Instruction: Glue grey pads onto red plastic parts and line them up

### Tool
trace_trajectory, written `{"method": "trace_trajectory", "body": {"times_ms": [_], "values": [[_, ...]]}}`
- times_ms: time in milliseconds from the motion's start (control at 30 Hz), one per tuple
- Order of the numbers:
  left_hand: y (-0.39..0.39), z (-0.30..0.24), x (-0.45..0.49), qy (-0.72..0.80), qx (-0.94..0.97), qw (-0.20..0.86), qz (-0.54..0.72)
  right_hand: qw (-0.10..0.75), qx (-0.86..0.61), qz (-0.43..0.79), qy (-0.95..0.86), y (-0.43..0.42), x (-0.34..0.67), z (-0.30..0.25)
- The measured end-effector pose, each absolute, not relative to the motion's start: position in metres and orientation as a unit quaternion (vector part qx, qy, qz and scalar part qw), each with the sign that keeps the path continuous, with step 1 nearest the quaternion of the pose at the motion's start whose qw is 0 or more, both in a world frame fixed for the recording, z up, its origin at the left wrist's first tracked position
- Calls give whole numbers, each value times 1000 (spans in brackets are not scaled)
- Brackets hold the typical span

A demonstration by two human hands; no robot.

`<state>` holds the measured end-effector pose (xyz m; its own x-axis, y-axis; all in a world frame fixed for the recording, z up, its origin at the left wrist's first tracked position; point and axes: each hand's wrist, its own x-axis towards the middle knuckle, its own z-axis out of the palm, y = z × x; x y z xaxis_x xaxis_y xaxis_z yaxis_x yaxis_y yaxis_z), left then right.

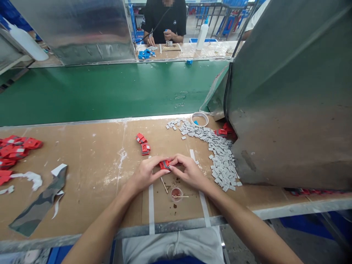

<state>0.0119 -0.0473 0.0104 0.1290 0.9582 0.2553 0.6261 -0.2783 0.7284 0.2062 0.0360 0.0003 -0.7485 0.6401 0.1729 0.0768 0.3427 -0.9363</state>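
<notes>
Over the brown board surface (90, 154), we pinched one small red plastic piece (164, 164) between left hand (147, 173) and right hand (187, 171), two finished red pieces (143, 144) beside, many small grey tiles (220, 154) left.

Worn brown workbench (82, 172), green conveyor belt (110, 91) (empty), metal partitions (288, 91)

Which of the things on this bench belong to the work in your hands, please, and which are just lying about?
In use:
- red part, pinched between left hand and right hand
- grey tiles
- small cup with stick
- red parts nearby

Lying about:
- camouflage strip
- tape roll
- white bottle
</notes>
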Motion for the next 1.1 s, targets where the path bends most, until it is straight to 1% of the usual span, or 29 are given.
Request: {"method": "trace_trajectory", "body": {"times_ms": [133, 300, 367, 400, 467, 567, 633, 700, 800, 833, 933, 967, 1033, 1100], "values": [[-51, 11, 16, 565, 711, 227, 352, 267, -219, 519, -782, 32, 209, 3], [-48, 9, 11, 564, 707, 225, 362, 283, -219, 519, -776, 32, 203, -4], [-47, 12, 1, 579, 695, 216, 367, 295, -223, 520, -770, 35, 202, 3], [-46, 14, -5, 598, 682, 198, 372, 306, -219, 519, -767, 36, 205, 11], [-43, 17, -19, 650, 640, 110, 395, 323, -199, 508, -773, 34, 223, 35], [-32, 12, -36, 670, 648, 32, 361, 314, -188, 467, -805, 11, 276, 77], [-25, 6, -43, 674, 657, 19, 336, 303, -255, 439, -806, -16, 323, 92], [-22, 2, -45, 680, 662, 4, 317, 301, -389, 402, -772, -42, 374, 89], [-23, 1, -40, 677, 670, 8, 305, 295, -613, 274, -680, -58, 443, 54], [-23, 3, -37, 680, 667, 7, 304, 286, -665, 220, -654, -55, 461, 38], [-25, 9, -28, 704, 642, -8, 304, 246, -738, 57, -625, -32, 489, 0], [-26, 12, -25, 711, 634, -10, 304, 241, -746, 25, -620, -23, 491, -8], [-27, 17, -23, 723, 626, 13, 294, 242, -753, -12, -612, -7, 491, -17], [-29, 21, -25, 741, 602, 57, 291, 252, -757, -26, -602, 6, 489, -22]]}}
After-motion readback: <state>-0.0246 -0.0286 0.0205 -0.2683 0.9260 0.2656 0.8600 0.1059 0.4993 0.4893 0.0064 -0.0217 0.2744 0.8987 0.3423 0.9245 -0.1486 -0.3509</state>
